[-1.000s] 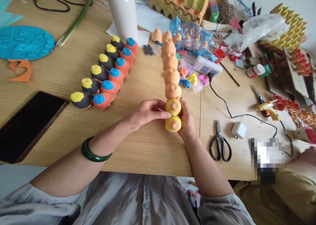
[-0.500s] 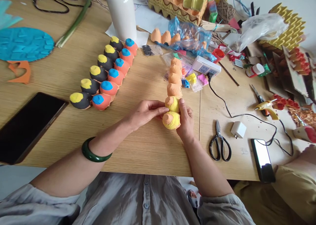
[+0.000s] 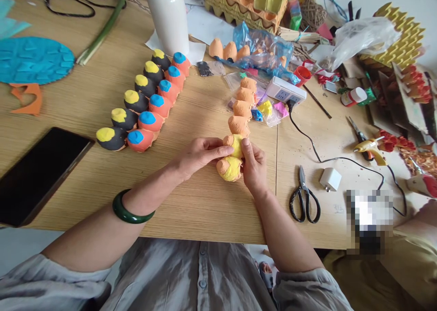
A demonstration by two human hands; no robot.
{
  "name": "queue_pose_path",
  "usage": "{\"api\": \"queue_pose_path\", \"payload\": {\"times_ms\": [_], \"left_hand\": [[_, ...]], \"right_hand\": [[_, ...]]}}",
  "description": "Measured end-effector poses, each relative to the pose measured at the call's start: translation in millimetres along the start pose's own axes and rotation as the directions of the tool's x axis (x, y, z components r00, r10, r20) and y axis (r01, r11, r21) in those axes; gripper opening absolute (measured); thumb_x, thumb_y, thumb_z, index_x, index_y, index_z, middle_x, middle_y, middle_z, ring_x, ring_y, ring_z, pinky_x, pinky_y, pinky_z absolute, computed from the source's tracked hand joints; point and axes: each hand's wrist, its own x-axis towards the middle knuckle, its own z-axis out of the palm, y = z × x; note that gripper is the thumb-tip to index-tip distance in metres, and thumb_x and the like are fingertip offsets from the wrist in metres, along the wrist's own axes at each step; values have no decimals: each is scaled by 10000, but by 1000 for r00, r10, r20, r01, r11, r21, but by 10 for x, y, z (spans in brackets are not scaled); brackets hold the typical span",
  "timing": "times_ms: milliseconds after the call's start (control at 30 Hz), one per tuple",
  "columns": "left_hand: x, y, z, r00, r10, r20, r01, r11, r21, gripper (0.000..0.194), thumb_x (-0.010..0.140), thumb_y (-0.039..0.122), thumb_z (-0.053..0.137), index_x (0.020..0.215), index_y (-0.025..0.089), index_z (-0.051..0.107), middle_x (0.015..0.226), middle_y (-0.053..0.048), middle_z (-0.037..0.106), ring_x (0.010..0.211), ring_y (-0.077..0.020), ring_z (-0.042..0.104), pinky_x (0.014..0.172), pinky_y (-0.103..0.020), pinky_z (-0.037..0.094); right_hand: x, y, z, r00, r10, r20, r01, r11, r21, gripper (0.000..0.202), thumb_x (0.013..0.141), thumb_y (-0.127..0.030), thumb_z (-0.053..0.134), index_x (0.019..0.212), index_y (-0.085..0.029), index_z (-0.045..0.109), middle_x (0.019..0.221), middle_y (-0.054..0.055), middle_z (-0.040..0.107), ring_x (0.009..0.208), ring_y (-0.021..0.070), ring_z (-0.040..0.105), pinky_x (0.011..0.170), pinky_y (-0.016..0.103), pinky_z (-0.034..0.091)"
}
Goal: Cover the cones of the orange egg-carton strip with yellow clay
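An orange egg-carton strip (image 3: 243, 109) is held up between both hands, its two nearest cups coated in yellow clay (image 3: 232, 169) with orange tips bare. My left hand (image 3: 204, 155), with a green bangle on the wrist, pinches the strip's left side at the second cup. On the other side my right hand (image 3: 254, 165) grips it, thumb on the yellow clay. To the left lie a strip of black cups with yellow tops (image 3: 131, 100) and, against it, a strip of red-orange cups with blue tops (image 3: 160, 105).
Black-handled scissors (image 3: 303, 199), a white adapter (image 3: 330, 179) and a power strip (image 3: 286, 91) lie to the right. A dark tablet (image 3: 43, 174) is at left, a white bottle (image 3: 170, 22) behind. Another person's sleeve (image 3: 408, 261) shows at lower right.
The orange strip has tilted, its near end swinging left and turning its cup tips leftward. My right thumb has shifted slightly left with it. My left hand has barely moved.
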Motion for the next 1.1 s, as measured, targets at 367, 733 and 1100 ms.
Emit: {"api": "queue_pose_path", "payload": {"times_ms": [367, 733, 1100], "left_hand": [[-80, -14, 33, 962, 249, -112, -209, 935, 286, 399, 795, 472, 858, 1036, 159, 803, 1038, -78, 822, 996, -265, 757, 839, -286, 584], [-66, -14, 51, 959, 274, -76, -246, 933, 263, 430, 834, 548, 803, 974, 142, 780, 959, -68, 803, 914, -230, 745, 774, -267, 585], [-48, -82, 21, 962, 272, -39, -247, 919, 308, 474, 826, 550, 811, 1044, 134, 740, 965, -83, 787, 914, -237, 755, 749, -275, 602]], "right_hand": [[-26, 22, 2, 1000, -10, 9, 10, 1000, 10, 585, 865, -728, 672, 638, -226, 477, 564, -65, 352, 469, 71, 284, 418, 223, 272], [-22, 67, -29, 993, -108, 57, 112, 992, -66, 594, 942, -710, 589, 634, -215, 473, 578, -58, 386, 491, 72, 312, 436, 220, 273], [-25, 84, -40, 985, -156, 67, 162, 982, -98, 593, 955, -703, 575, 636, -214, 470, 588, -51, 382, 515, 81, 319, 448, 229, 277]]}}
